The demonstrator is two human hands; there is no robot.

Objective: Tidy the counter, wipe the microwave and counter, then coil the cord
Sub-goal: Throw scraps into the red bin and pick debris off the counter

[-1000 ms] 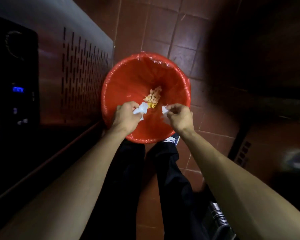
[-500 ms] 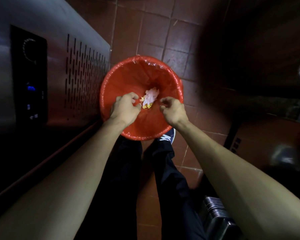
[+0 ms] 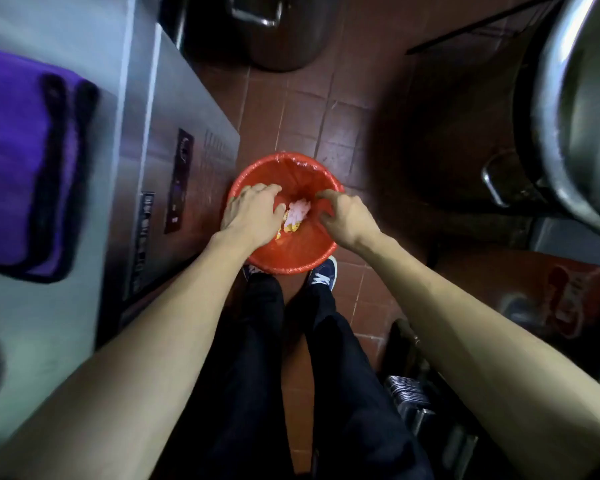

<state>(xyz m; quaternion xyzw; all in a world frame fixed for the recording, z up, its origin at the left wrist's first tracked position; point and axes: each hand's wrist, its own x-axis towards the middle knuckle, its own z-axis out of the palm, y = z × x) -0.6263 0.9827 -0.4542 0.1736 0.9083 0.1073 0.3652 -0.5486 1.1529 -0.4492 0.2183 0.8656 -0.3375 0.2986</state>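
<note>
1. At far left, our purple cloth lies flat on the steel counter, well away from both hands. We judge it the wiping tool, so reaching for it with crumby fingers could smear the surface we mean to clean.
2. The counter's steel front stands just beside the bin; swinging our left arm up carelessly could knock it.
3. Our left hand hangs over the red lined bin, fingers loosely curled and holding nothing we can make out.
4. The crumpled tissue rests in the bin on yellow scraps.
5. Our right hand also hovers with relaxed, empty fingers. Catching the thin liner could drag it off the rim.
6. Our shoes touch the bin's near edge; stepping forward might tip it.
7. At right, a large steel pot crowds the aisle.
</note>
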